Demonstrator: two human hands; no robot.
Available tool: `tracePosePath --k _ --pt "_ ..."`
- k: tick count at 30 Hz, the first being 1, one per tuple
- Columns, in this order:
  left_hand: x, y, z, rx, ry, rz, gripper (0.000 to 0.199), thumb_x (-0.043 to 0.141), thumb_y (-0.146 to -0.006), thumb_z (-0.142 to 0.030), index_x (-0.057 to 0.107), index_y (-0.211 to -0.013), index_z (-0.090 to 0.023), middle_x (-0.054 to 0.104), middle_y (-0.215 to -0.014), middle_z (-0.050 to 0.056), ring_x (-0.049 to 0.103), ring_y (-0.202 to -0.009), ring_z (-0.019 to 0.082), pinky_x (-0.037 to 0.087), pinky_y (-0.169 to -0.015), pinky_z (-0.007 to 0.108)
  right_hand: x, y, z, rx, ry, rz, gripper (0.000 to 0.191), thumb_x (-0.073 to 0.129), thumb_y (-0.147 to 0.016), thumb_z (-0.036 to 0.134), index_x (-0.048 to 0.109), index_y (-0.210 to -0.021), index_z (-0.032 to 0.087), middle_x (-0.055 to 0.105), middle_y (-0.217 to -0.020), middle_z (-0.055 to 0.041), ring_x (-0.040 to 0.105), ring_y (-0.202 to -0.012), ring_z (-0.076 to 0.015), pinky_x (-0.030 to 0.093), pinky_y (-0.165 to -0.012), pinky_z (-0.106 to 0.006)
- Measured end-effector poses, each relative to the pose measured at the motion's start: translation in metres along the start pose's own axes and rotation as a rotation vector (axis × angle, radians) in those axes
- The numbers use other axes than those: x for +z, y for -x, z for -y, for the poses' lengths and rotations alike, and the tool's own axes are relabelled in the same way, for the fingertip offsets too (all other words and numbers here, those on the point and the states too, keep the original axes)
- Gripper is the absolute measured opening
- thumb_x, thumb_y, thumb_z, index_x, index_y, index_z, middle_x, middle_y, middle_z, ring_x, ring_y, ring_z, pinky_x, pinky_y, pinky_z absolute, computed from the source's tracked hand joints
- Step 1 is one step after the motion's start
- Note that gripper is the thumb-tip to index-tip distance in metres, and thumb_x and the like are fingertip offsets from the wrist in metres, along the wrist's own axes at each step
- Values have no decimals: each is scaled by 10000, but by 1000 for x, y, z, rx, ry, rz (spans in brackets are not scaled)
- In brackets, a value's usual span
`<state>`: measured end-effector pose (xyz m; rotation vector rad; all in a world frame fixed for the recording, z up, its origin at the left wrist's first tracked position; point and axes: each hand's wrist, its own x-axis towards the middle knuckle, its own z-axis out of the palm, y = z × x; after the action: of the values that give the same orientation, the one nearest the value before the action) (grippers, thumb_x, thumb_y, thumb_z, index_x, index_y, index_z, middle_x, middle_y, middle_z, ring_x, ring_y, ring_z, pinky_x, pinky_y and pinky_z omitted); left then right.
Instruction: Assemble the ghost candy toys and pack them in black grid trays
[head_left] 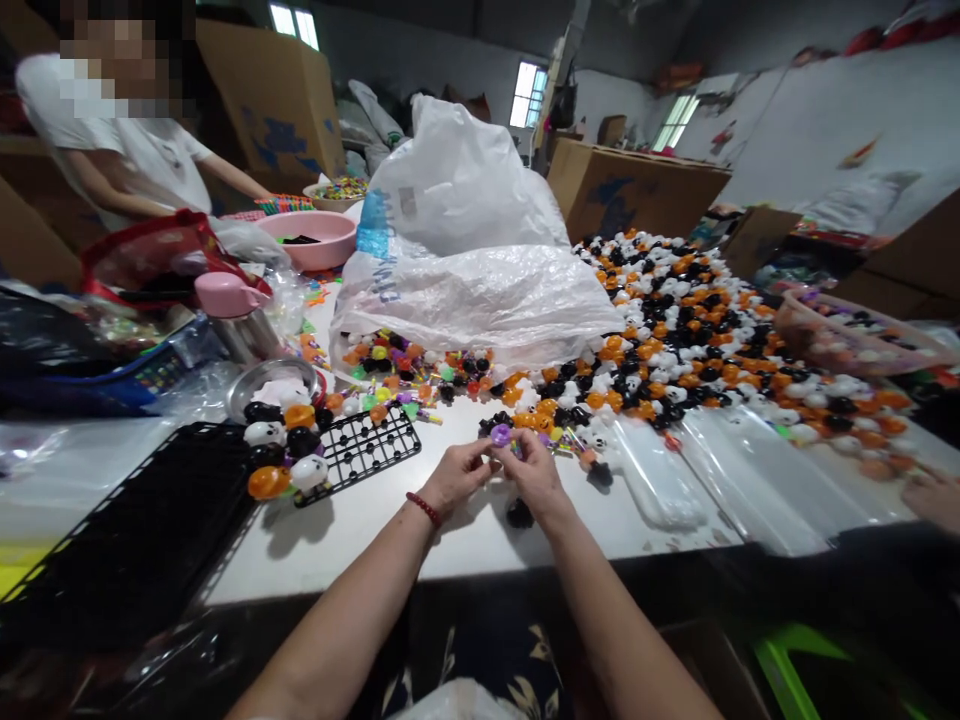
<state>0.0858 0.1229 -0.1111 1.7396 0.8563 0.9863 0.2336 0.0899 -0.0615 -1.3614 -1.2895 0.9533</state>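
Observation:
A small purple piece [500, 435] is pinched between the fingertips of my left hand [459, 477] and my right hand [534, 472], which meet above the white table. A black piece [519, 513] lies on the table just below them. Behind my fingers are orange, black and white pumpkin and ghost pieces [546, 412]. To the left stands a black grid rack [367, 447], its left end carrying several orange, white and black heads [302, 441]. A big heap of such heads [675, 320] spreads at the back right.
Stacked black racks [142, 520] lie at the left, near a steel flask with pink lid [240, 315]. Clear plastic bags [757, 480] lie at the right. A white sack [472, 240] stands behind. One person [150, 160] works at back left; another person's hand [934, 497] shows far right.

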Motion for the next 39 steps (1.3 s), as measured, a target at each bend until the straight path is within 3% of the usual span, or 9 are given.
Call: tracePosePath --k 4,8,10,14,16,20,26,32,39 --pt "0 -3 1 4 -39 -242 330 570 -843 -278 660 -1146 -184 699 -997 55 608 -727 133 515 -662 256 -32 13 15 114 -321 -96 347 724 -737 464 577 -921 209 566 -647 59 403 -475 -81 310 -449 -210" --pt "-4 -10 4 42 -292 -462 313 513 -843 -185 643 -1128 -188 662 -1053 75 613 -905 186 524 -836 346 -67 37 20 116 -335 -125 364 741 -740 476 651 -951 193 669 -803 -10 391 -503 -80 302 -462 -229" --pt "-3 -17 2 78 -448 -439 419 508 -803 -113 606 -1201 -198 623 -1175 91 569 -1068 223 481 -959 403 -78 52 14 152 -310 -129 360 743 -739 506 669 -878 183 659 -756 -16 389 -501 -86 302 -463 -240" --pt "4 -34 -7 127 -585 -187 525 546 -700 -22 617 -1175 -235 573 -1297 81 467 -1214 248 395 -1074 431 -82 83 -5 235 -341 -106 380 748 -727 545 630 -767 186 582 -672 3 479 -568 -119 368 -493 -238" --pt "6 -43 -10 71 -523 -132 402 581 -656 -13 656 -985 -231 631 -1154 83 491 -1163 247 405 -1059 417 -80 96 -8 272 -420 -47 387 757 -718 542 610 -815 198 584 -720 4 530 -620 -135 407 -505 -234" --pt "3 -49 -11 -71 -418 -225 162 648 -660 -95 543 -722 -202 610 -894 79 536 -1057 260 411 -1029 462 -77 112 -3 274 -439 58 371 704 -774 547 575 -854 209 597 -747 3 548 -620 -127 384 -469 -206" --pt "11 -17 -30 -243 -119 -358 201 405 -945 -345 451 -820 -195 615 -837 66 660 -864 190 553 -838 432 -69 122 13 95 28 7 310 564 -893 509 590 -802 214 613 -665 6 534 -565 -130 387 -525 -238" --pt "40 41 -76 -489 835 -410 210 563 -890 -364 514 -868 -161 682 -828 79 715 -880 219 592 -783 340 -51 126 21 -44 271 72 365 513 -921 476 557 -675 211 542 -570 19 466 -535 -130 334 -513 -242" --pt "54 71 -103 -457 844 -312 345 668 -814 -458 520 -955 -179 672 -851 52 718 -846 215 495 -510 165 -46 134 23 -51 348 122 376 496 -927 465 567 -675 194 552 -567 14 487 -530 -125 341 -523 -229"
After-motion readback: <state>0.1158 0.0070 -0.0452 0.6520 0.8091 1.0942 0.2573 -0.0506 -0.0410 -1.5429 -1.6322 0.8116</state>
